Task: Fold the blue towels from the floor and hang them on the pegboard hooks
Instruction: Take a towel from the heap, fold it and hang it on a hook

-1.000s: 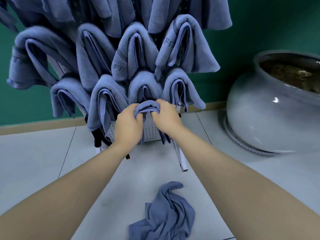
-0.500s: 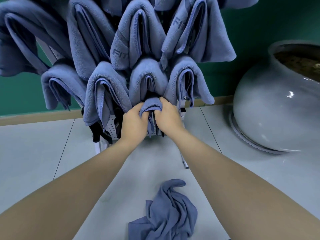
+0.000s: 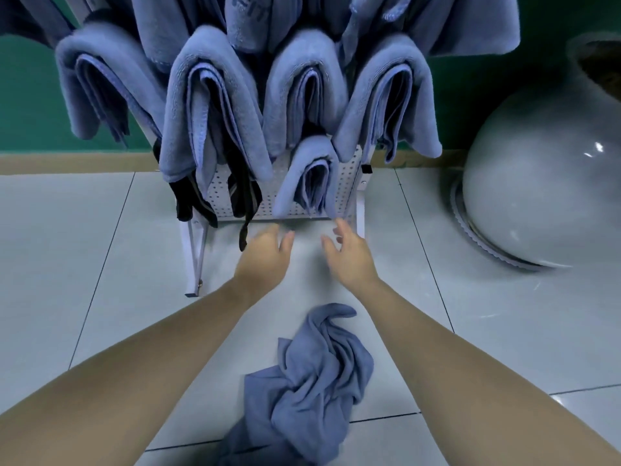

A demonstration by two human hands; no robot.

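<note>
Hanging towels [image 3: 215, 105] hide most of the pegboard [image 3: 347, 183].

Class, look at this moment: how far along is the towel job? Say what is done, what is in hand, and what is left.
Done: many folded towels hang on the pegboard, including the lowest folded towel. In hand: nothing; the left hand and right hand hover open just below it, touching nothing. Left: at least one crumpled towel lies on the floor, unfolded.
</note>
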